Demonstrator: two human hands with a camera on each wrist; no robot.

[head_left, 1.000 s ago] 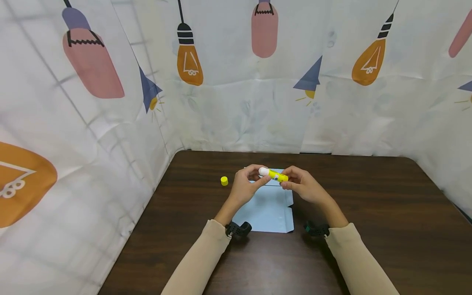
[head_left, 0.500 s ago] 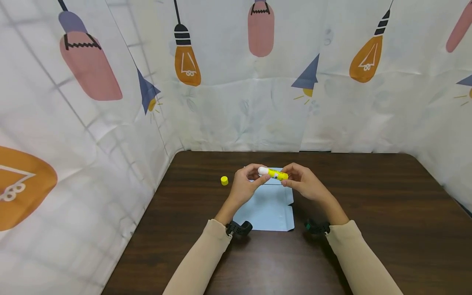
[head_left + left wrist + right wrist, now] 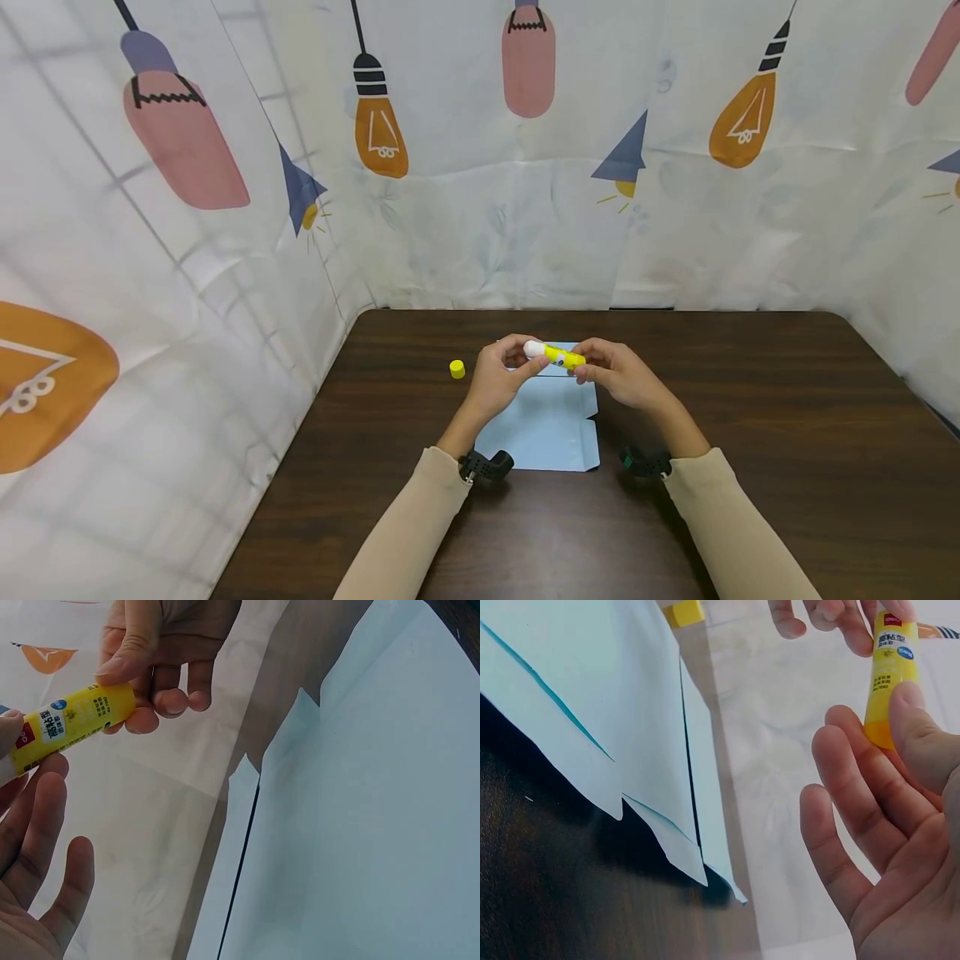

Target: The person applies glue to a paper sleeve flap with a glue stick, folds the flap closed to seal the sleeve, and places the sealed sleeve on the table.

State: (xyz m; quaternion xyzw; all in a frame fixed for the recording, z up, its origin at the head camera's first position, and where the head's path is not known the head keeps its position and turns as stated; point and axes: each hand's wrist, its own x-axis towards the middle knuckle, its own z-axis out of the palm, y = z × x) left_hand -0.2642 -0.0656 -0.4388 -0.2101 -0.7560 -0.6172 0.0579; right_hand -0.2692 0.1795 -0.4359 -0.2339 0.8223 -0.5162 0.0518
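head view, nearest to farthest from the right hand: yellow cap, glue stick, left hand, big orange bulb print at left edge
1. Glue stick: its yellow end pinched by the right hand
2. Left hand: at the stick's white end
3. Yellow cap: on the table, left of the left hand
4. Orange bulb print: on the backdrop, far left

"From the head view, can we read what the glue stick (image 3: 565,358) says?"
"No, that is too small for us. Also the left hand (image 3: 495,379) hides part of the blue sheet (image 3: 536,425)."
"And in the left wrist view?"
"There the left edge cuts the white end (image 3: 6,772), and the bottom edge cuts the sheet."
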